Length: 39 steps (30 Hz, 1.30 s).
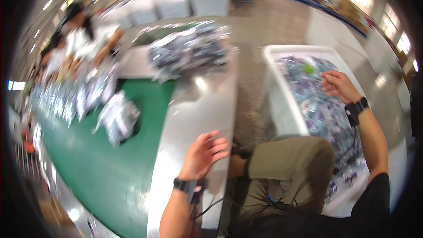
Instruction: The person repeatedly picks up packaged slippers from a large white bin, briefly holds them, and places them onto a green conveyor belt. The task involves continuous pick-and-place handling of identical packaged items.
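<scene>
My left hand (206,155) is over the metal border (185,114) of a green belt table, palm turned up. Its fingers are apart and nothing lies in them. On the right, my right hand (337,84) hovers at a large white bin (288,92), fingers loosely bent and apart, with no object visible in it. Small clear-wrapped packets (324,110), bluish and purple, fill that bin. A bright green piece (308,68) lies among them near the far end. Clear plastic bags with pale contents (118,118) rest on the green belt (101,167).
A heap of shiny clear bags (189,50) sits at the belt's far end. Co-workers (88,39) handle bags along the left side. More white bins (211,0) line the back. My bent knee (291,158) is between table and bin.
</scene>
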Each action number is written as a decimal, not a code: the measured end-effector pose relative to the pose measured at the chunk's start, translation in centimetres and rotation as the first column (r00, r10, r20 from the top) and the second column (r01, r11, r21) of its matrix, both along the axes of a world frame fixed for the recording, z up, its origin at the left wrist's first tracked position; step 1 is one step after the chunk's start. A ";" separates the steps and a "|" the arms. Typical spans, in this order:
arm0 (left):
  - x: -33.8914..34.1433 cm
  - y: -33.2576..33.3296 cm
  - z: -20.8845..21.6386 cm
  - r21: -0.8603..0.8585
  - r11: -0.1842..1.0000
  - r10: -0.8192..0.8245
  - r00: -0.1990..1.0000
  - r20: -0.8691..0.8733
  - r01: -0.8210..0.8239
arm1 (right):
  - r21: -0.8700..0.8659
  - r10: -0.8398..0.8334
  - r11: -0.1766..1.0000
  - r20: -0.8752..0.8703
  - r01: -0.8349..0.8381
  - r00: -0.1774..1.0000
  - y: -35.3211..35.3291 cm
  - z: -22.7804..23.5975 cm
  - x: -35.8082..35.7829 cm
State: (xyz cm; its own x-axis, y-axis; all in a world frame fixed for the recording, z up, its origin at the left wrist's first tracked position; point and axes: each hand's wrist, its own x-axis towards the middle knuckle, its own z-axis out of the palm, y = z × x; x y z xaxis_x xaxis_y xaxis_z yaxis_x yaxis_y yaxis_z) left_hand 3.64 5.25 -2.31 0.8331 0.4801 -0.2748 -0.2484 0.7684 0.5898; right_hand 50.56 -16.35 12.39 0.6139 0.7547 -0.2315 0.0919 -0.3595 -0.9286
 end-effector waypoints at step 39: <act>-4.4 3.7 -0.4 -0.378 0.902 0.407 0.702 0.585 -0.208 | -0.186 0.184 0.086 0.968 -0.979 -0.168 20.7 1.1 -30.9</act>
State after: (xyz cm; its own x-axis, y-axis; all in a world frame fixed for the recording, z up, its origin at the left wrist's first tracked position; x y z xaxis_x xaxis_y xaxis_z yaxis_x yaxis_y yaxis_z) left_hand -0.73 8.93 -2.69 0.6720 0.7325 0.1088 -0.7359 0.6770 -0.0121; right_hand 19.70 4.37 13.50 -0.8147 0.4043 0.4158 0.4453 0.8954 0.0019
